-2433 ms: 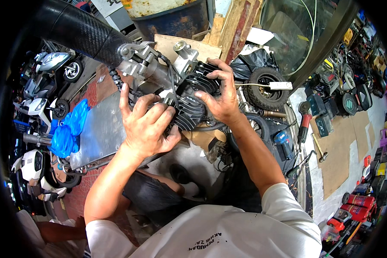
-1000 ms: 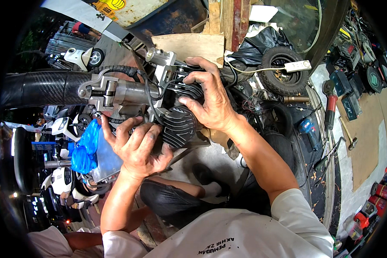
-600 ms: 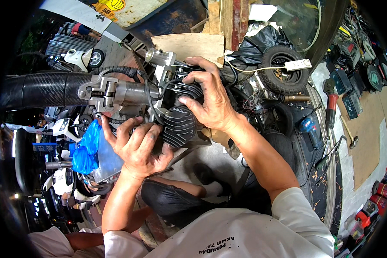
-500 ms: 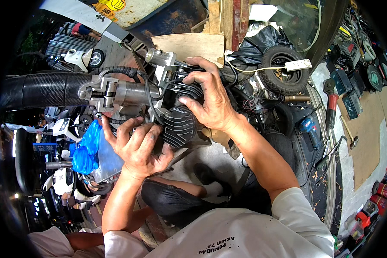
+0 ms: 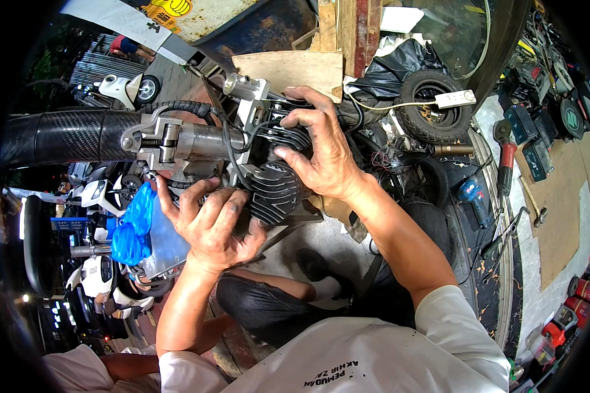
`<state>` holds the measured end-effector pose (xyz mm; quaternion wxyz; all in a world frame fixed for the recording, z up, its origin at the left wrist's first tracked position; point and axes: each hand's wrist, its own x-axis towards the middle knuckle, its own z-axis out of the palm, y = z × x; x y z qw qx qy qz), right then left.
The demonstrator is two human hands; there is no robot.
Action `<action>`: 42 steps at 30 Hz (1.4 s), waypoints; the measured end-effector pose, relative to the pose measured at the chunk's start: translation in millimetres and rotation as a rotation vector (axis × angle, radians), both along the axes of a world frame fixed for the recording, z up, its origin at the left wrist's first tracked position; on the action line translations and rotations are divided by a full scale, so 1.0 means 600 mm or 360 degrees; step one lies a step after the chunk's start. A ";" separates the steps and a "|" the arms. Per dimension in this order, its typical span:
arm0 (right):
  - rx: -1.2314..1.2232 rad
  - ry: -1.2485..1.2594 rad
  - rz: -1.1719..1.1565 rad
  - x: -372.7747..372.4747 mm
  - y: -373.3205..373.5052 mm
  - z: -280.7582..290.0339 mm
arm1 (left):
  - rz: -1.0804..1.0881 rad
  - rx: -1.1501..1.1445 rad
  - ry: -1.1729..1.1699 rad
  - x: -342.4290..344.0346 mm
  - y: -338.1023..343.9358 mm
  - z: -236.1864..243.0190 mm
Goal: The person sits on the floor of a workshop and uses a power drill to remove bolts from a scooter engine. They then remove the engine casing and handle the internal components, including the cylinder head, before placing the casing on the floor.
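A black scooter stem (image 5: 72,139) with a metal folding clamp (image 5: 158,141) lies sideways across the left side, joined to a silver bracket (image 5: 250,108). Beside that bracket are two black finned housings, a larger lower one (image 5: 276,193) and a smaller upper one (image 5: 294,136). My left hand (image 5: 210,226) curls round the near-left side of the lower housing, its thumb against the fins and its fingertips hidden beneath. With bent fingers, my right hand (image 5: 321,154) grips the upper housing from the right. Black cables (image 5: 226,141) loop past the bracket.
To the right lie a tyre (image 5: 432,108), a white power strip (image 5: 455,99), a blue power drill (image 5: 473,200), a red-handled ratchet (image 5: 505,157) and a hammer (image 5: 539,216). A blue plastic bag (image 5: 132,229) hangs at left. Cardboard (image 5: 288,71) stands behind the bracket.
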<state>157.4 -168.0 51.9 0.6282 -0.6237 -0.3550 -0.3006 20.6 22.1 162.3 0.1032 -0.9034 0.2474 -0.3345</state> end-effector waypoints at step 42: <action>0.0173 -0.0118 -0.0305 0.017 -0.012 0.023 | -0.0027 -0.0012 -0.0036 0.003 0.007 -0.004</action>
